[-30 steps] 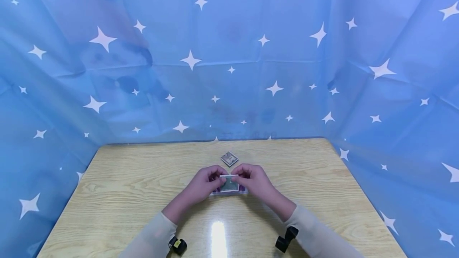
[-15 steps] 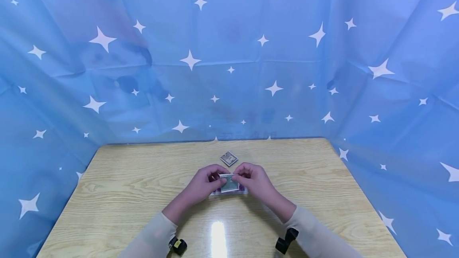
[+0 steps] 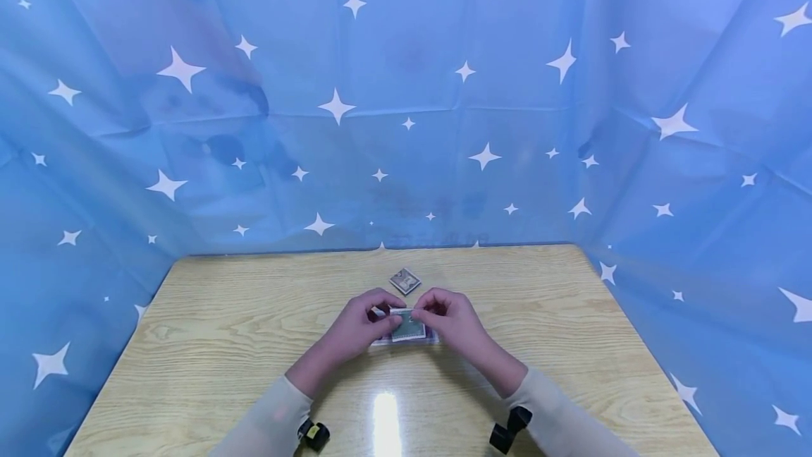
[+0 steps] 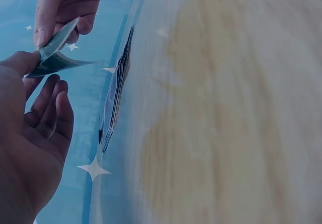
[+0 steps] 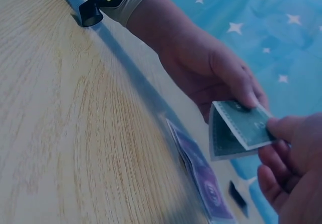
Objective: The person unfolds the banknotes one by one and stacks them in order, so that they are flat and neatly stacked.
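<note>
A small green paper note (image 3: 409, 331), folded over on itself, is held up between both hands near the middle of the table. My left hand (image 3: 357, 324) pinches its left side between thumb and fingers. The right hand (image 3: 455, 319) pinches the upper right edge. From the right wrist view, the two halves of the green note (image 5: 245, 126) spread apart below the fold. Underneath lies a thin stack of purple notes (image 5: 201, 171), partly hidden by the hands in the head view. In the left wrist view, the left hand's other fingers (image 4: 48, 110) curl loosely under the note.
A small greyish-brown folded note or packet (image 3: 405, 281) lies just beyond the hands, turned diagonally. The wooden table (image 3: 254, 302) is backed by a blue star-patterned cloth (image 3: 406, 55). Black cameras (image 3: 510, 430) are strapped at both wrists.
The green note has shifted very slightly to the right and tilted a little. Both hands keep their pinch on it, and the other notes stay where they were.
</note>
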